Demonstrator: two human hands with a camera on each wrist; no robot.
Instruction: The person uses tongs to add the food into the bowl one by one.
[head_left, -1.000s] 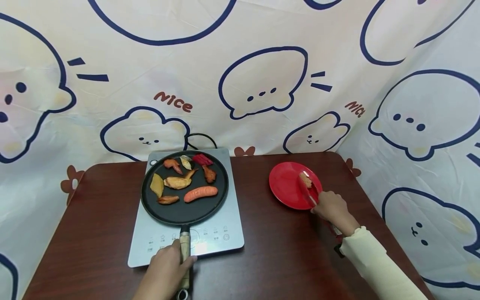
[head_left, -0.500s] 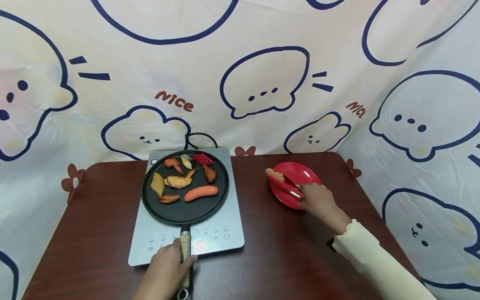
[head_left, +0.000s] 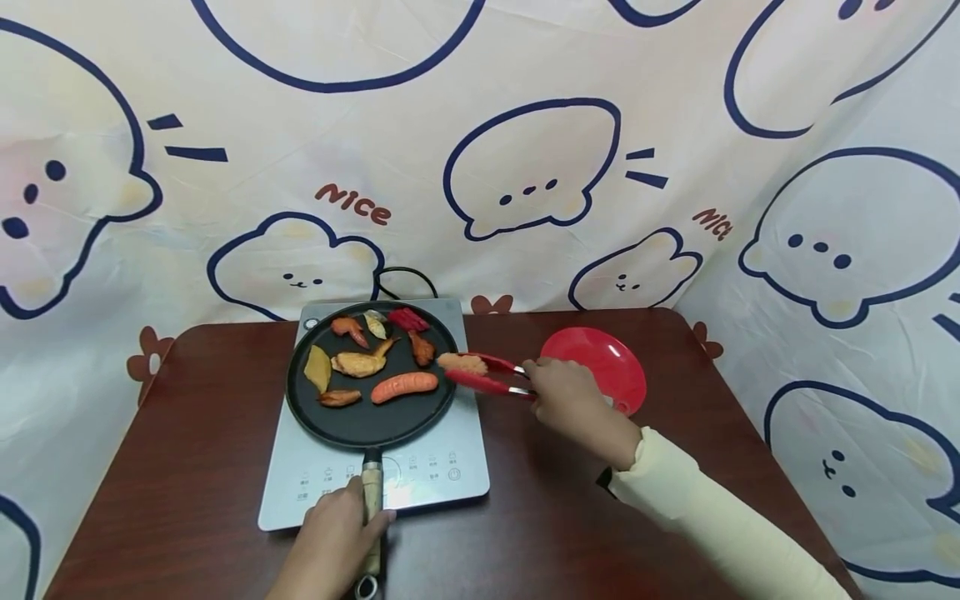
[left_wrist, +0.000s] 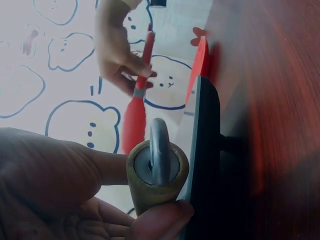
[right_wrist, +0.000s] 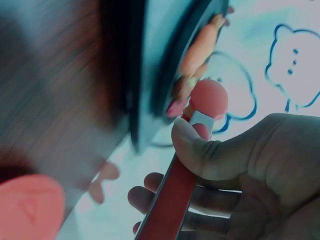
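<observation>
My left hand point(head_left: 333, 533) grips the wooden handle point(left_wrist: 160, 195) of a black frying pan point(head_left: 375, 425). In the pan lie a pink sausage point(head_left: 405, 387), a drumstick point(head_left: 422, 348), a pale wing point(head_left: 360, 363) and several smaller pieces. My right hand point(head_left: 577, 408) holds red tongs point(head_left: 483, 383), which point left. Between their tips is a tan, crumbly-looking piece of food point(head_left: 462, 362), at the pan's right rim in the head view. The right wrist view shows the thumb on the tongs' metal-edged arm point(right_wrist: 172, 200).
The pan sits on a silver induction cooktop point(head_left: 300, 500) with touch controls. A red plate point(head_left: 618, 371) stands at the right on the brown table point(head_left: 187, 433), partly behind the right hand. A cartoon-print cloth point(head_left: 525, 267) hangs behind, with a black cord point(head_left: 408, 268) near it.
My right hand has carried the tan food in the tongs leftward from the red plate to the pan's right rim. My left hand keeps its hold on the handle.
</observation>
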